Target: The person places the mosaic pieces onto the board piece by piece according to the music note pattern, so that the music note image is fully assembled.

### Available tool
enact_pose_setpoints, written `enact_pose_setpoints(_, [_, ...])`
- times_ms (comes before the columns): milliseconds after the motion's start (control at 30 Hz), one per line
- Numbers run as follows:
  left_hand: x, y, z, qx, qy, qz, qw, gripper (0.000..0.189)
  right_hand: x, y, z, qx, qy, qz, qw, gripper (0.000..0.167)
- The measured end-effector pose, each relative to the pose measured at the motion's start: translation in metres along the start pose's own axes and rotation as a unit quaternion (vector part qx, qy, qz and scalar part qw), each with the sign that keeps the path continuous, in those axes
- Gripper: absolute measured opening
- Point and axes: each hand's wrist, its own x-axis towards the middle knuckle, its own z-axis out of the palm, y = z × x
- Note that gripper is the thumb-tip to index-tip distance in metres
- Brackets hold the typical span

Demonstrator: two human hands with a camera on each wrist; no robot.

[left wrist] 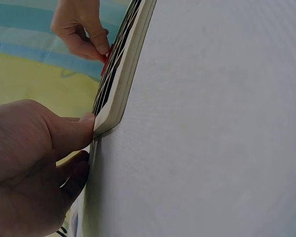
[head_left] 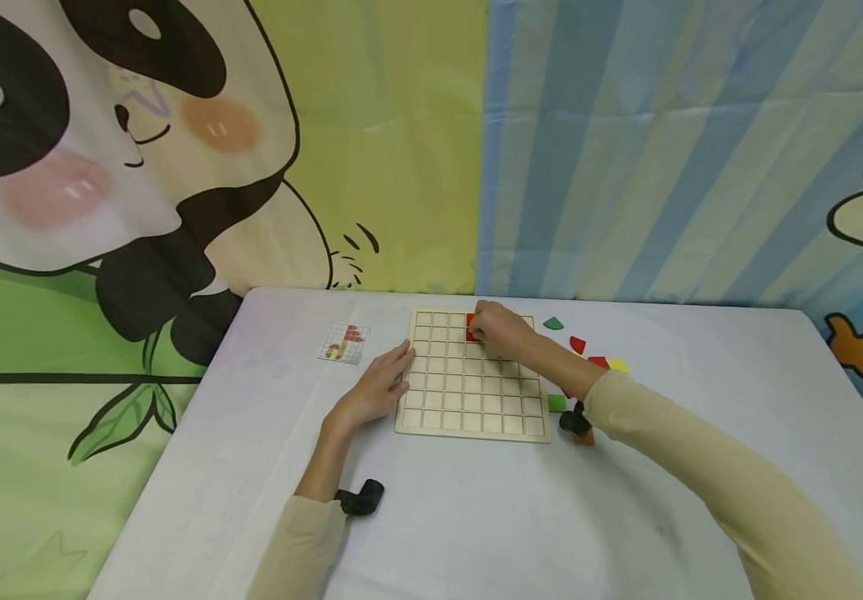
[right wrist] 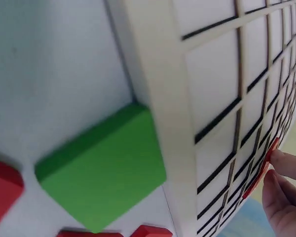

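A light wooden grid board [head_left: 472,436] lies flat on the white table. My right hand [head_left: 502,330] is over its far part, thumb and fingertips pinching a red piece [head_left: 469,327] at the grid cells. The right wrist view shows this red piece [right wrist: 260,174] low against the grid, partly covered by the fingertips. At the board's left edge rests my left hand [head_left: 375,388], fingers lightly extended. In the left wrist view its thumb [left wrist: 79,131] touches the board's rim near a corner.
Left of the board lies a small card [head_left: 344,342] printed with a coloured grid pattern. Along the right side are loose pieces: a green square [head_left: 556,403], a green quarter-round [head_left: 554,323], a red one [head_left: 577,343] and a yellow one [head_left: 617,365]. A printed cloth backdrop stands behind the table.
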Motion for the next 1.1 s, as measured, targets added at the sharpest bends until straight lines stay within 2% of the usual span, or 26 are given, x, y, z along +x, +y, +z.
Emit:
enact_pose_setpoints(200, [0.002, 0.001, 0.002, 0.005, -0.005, -0.002, 1.0, 0.06, -0.002, 0.002, 0.001, -0.009, 0.007, 0.022, 0.9997, 0.016])
enact_pose_setpoints(433, [0.002, 0.004, 0.001, -0.001, -0.006, -0.001, 1.0, 0.06, -0.003, 0.003, 0.0, -0.075, 0.009, 0.023, 0.9969, 0.007])
enact_pose_setpoints(567, [0.001, 0.003, 0.0, 0.0, -0.007, 0.001, 1.0, 0.06, -0.014, -0.001, -0.009, -0.069, 0.03, 0.018, 0.997, 0.01])
enact_pose_setpoints(667, [0.001, 0.001, -0.001, 0.004, -0.001, 0.0, 1.0, 0.059, -0.032, -0.003, -0.019, -0.055, 0.032, 0.014, 0.9979, 0.015])
enact_pose_setpoints(833, [0.001, -0.001, -0.002, 0.006, 0.0, 0.003, 1.0, 0.059, -0.08, 0.008, -0.029, -0.04, 0.014, 0.044, 0.9982, 0.022])
enact_pose_setpoints(967, [0.0, 0.0, -0.002, 0.003, -0.002, 0.001, 1.0, 0.06, -0.118, 0.026, -0.026, -0.03, 0.004, 0.078, 0.9965, 0.021])
enact_pose_setpoints(1100, [0.0, 0.0, -0.003, 0.009, -0.004, 0.001, 1.0, 0.06, -0.143, 0.037, -0.02, -0.037, 0.006, 0.08, 0.9961, 0.02])
